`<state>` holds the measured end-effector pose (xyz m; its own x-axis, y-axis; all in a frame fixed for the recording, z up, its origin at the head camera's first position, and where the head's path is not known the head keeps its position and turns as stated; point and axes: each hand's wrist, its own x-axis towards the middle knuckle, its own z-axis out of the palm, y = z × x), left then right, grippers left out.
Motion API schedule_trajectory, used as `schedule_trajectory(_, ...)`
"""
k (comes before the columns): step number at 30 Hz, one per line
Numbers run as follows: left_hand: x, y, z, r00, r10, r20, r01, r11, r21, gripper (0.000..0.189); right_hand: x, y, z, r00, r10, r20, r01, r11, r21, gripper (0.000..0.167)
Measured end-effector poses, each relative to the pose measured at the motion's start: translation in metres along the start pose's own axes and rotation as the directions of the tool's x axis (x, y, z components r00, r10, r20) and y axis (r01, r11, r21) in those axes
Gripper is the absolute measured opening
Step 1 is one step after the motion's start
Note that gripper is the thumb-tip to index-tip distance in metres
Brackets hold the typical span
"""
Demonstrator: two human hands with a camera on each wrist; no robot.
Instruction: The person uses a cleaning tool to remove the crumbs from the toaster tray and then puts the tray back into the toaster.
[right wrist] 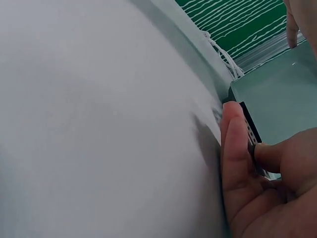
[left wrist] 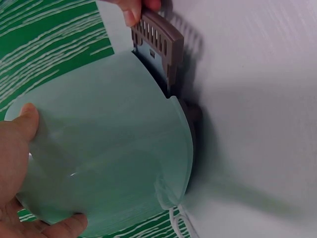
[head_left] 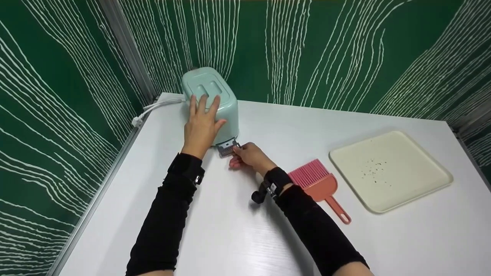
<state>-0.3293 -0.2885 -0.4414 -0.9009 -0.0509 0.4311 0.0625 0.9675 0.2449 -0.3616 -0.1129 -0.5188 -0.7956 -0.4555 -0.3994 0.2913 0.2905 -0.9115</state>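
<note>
A mint-green toaster [head_left: 226,115] with two slots on top stands at the back left of the white table. My left hand [head_left: 201,126] lies over its top with fingers spread and straight, the thumb toward the near side. From the toaster's lower near end a crumb tray [head_left: 227,148] sticks out part way. Its slotted grey-brown front [left wrist: 161,37] shows in the left wrist view, and so does part of the metal sheet behind it. My right hand [head_left: 251,156] pinches that front between thumb and fingers. In the right wrist view those fingers [right wrist: 235,144] hide much of the tray.
A coral dustpan [head_left: 324,188] with a pink brush [head_left: 310,173] lies right of my right forearm. Farther right is a cream tray [head_left: 414,172] with dark crumbs [head_left: 374,168]. The toaster's white cord and plug [head_left: 137,121] lie at the left table edge. Green patterned panels [head_left: 249,50] stand behind.
</note>
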Motion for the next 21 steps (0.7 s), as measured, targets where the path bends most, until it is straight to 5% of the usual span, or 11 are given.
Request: schedule_trajectory(21, 0.001, -0.002, 0.002, 0.999, -0.019, 0.042, 0.019, 1.000, 0.007, 0.072, 0.008, 0.007, 0.011, 0.997, -0.025, -0.076, 0.036, 0.988, 0.152, 0.034)
